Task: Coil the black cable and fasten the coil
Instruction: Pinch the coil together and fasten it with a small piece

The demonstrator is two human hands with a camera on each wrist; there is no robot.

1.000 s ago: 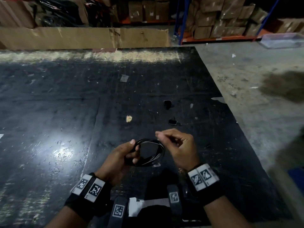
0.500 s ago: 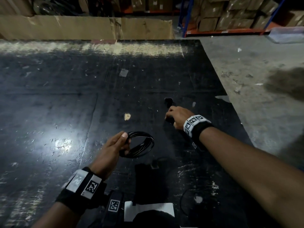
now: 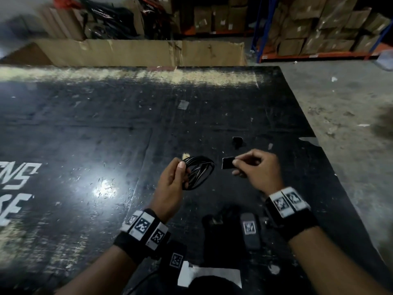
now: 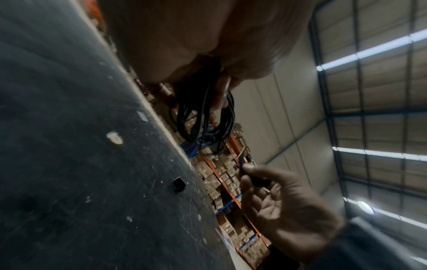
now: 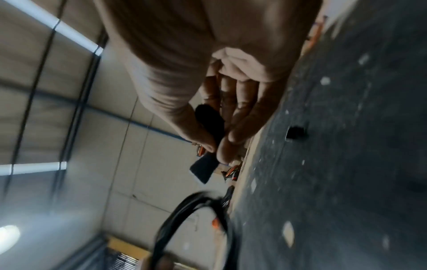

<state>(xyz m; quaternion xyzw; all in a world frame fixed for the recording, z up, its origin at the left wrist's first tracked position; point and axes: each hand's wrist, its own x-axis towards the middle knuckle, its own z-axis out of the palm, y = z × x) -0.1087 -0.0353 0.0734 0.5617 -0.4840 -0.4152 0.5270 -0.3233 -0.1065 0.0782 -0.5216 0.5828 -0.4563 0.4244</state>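
Note:
The black cable (image 3: 198,172) is wound into a small coil of several loops, held just above the black table (image 3: 85,145). My left hand (image 3: 173,177) grips the coil's left side, thumb on top; the loops (image 4: 203,118) hang from its fingers in the left wrist view. My right hand (image 3: 248,165) pinches a short black strap (image 3: 227,162) between thumb and forefinger, a little to the right of the coil and apart from it. In the right wrist view the strap (image 5: 205,168) sticks out past the fingertips, with the blurred coil (image 5: 196,219) beyond it.
A second small black strap piece (image 3: 237,141) lies on the table beyond my right hand. A tan scrap (image 3: 185,155) lies behind the coil. Cardboard sheets (image 3: 138,52) stand along the table's far edge. Concrete floor (image 3: 340,113) lies to the right, shelves of boxes (image 3: 319,28) behind.
My right hand reached out to the strap pieces on the table, picked one up and came back beside the coil. My left hand kept holding the coil.

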